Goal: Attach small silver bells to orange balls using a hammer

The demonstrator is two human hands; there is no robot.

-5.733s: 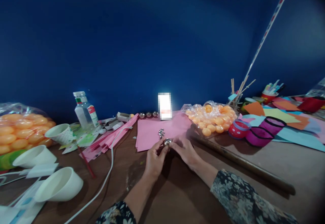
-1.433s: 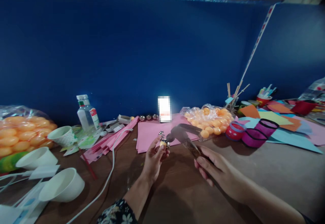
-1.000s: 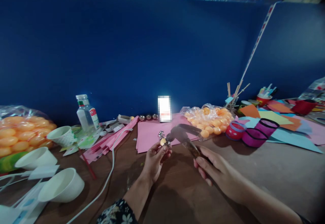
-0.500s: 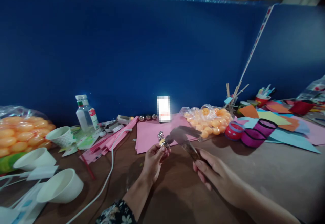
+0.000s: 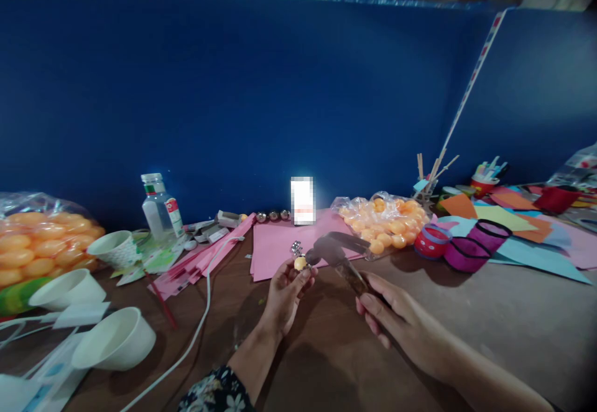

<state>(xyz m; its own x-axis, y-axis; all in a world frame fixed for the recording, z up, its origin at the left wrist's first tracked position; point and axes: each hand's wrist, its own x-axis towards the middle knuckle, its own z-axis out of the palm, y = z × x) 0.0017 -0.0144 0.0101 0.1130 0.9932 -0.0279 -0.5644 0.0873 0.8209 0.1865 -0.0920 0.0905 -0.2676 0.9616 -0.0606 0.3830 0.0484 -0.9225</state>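
Observation:
My left hand (image 5: 284,297) pinches a small orange ball (image 5: 300,263) with foil on it, held just above the brown table (image 5: 326,362). My right hand (image 5: 396,322) is wrapped round the wooden handle of a hammer (image 5: 336,253). The metal hammer head sits right beside the ball, blurred. A crumpled bit of silver foil (image 5: 295,248) lies on the pink paper sheet (image 5: 284,244) just behind my left fingers.
Bags of orange balls lie at far left (image 5: 41,244) and behind the hammer (image 5: 387,219). White paper cups (image 5: 112,340), a clear bottle (image 5: 157,210), a white cable (image 5: 200,312), pink paper strips (image 5: 200,256), red and magenta rings (image 5: 461,241) and coloured sheets (image 5: 522,225) crowd the table.
Since several seconds ago my right hand picked up the hammer. Over the last second its head hovers by the ball with only small shifts; my left hand keeps the ball.

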